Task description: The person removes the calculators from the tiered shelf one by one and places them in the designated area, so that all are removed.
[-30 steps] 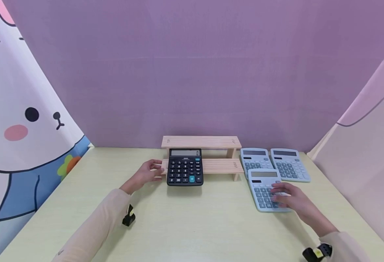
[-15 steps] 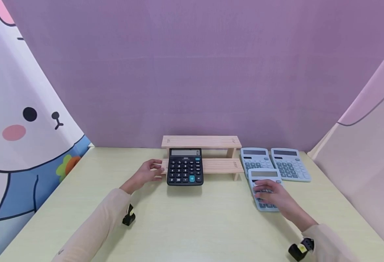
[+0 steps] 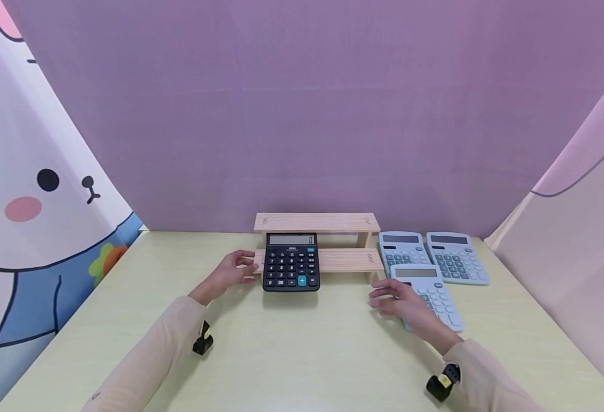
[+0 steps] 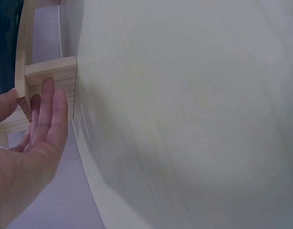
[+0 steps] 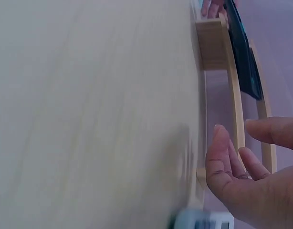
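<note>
A two-tier wooden stand (image 3: pixel 348 260) bears a black calculator (image 3: pixel 291 263), which leans back on its left half with the display showing 0. My left hand (image 3: pixel 228 276) holds the left end of the lower plank. In the left wrist view the thumb touches the plank (image 4: pixel 21 71) while the fingers lie against the leg below. My right hand (image 3: pixel 410 309) hovers near the stand's right end with loosely bent fingers, holding nothing. It partly hides a light blue calculator (image 3: pixel 438 297) lying on the table.
Two more light blue calculators, a left one (image 3: pixel 399 243) and a right one (image 3: pixel 456 257), lie behind the nearest one. A purple cloth (image 3: pixel 302 114) hangs behind the table (image 3: pixel 291 355). Printed cloth (image 3: pixel 39 240) hangs at the left.
My right hand has moved left, from over the nearest light blue calculator towards the stand's right end. My left hand, the stand and the calculators have stayed in place.
</note>
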The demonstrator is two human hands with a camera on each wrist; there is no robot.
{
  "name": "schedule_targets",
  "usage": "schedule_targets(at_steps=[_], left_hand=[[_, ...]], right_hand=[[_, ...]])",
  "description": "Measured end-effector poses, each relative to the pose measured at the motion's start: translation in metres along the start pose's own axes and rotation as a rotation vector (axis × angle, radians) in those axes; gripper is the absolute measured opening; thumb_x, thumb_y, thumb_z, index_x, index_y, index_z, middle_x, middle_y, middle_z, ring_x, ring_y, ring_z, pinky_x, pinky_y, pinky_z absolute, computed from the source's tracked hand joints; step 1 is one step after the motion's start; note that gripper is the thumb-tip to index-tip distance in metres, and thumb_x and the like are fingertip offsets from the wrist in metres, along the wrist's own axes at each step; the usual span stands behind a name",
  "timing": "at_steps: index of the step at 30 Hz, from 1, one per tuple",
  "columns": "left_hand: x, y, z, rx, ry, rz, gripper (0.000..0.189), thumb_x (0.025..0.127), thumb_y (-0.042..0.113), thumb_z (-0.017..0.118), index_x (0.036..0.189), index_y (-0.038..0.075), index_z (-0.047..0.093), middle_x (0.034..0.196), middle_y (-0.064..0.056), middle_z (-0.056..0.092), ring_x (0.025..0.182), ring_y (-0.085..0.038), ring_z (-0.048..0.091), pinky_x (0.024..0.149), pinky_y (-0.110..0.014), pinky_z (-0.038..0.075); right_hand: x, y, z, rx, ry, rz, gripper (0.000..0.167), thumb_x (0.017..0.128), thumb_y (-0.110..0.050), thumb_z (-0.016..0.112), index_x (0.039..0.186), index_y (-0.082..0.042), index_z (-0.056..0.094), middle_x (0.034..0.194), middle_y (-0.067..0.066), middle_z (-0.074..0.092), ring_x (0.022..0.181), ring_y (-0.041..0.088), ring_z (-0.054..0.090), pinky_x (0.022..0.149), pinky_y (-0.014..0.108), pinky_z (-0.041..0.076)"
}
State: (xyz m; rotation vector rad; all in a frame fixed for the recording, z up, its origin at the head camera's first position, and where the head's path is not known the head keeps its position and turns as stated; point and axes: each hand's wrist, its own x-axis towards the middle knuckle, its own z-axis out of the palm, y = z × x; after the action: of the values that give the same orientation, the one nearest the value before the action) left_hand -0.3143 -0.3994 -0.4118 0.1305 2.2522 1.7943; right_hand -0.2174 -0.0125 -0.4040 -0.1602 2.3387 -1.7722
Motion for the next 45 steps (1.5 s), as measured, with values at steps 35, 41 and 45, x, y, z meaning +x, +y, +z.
schedule_targets(at_steps=[35, 41, 45], left_hand=[[-0.002, 0.0, -0.001, 0.018, -0.001, -0.001, 0.049, 0.092, 0.006, 0.052, 0.134, -0.006, 0.031, 0.124, -0.024, 0.044, 0.099, -0.026, 0.06, 0.087, -0.037, 0.055], [-0.003, 0.0, -0.001, 0.007, -0.006, 0.006, 0.049, 0.092, 0.005, 0.052, 0.134, -0.007, 0.03, 0.124, -0.024, 0.043, 0.102, -0.03, 0.059, 0.088, -0.038, 0.055], [-0.002, -0.001, 0.0, 0.011, -0.002, 0.005, 0.049, 0.092, 0.005, 0.052, 0.134, -0.006, 0.031, 0.125, -0.025, 0.043, 0.101, -0.028, 0.059, 0.087, -0.037, 0.056]], right_hand=[[0.038, -0.025, 0.086, 0.276, -0.12, -0.012, 0.048, 0.084, 0.005, 0.052, 0.128, 0.008, 0.035, 0.112, 0.022, 0.053, 0.096, 0.027, 0.061, 0.091, 0.042, 0.052], [0.043, -0.03, 0.094, 0.33, -0.089, 0.003, 0.047, 0.083, 0.004, 0.054, 0.127, 0.006, 0.038, 0.108, 0.015, 0.054, 0.096, 0.028, 0.06, 0.09, 0.042, 0.052], [0.046, -0.031, 0.097, 0.368, -0.075, 0.007, 0.046, 0.083, 0.003, 0.055, 0.126, 0.006, 0.039, 0.109, 0.014, 0.054, 0.091, 0.021, 0.058, 0.09, 0.041, 0.052]])
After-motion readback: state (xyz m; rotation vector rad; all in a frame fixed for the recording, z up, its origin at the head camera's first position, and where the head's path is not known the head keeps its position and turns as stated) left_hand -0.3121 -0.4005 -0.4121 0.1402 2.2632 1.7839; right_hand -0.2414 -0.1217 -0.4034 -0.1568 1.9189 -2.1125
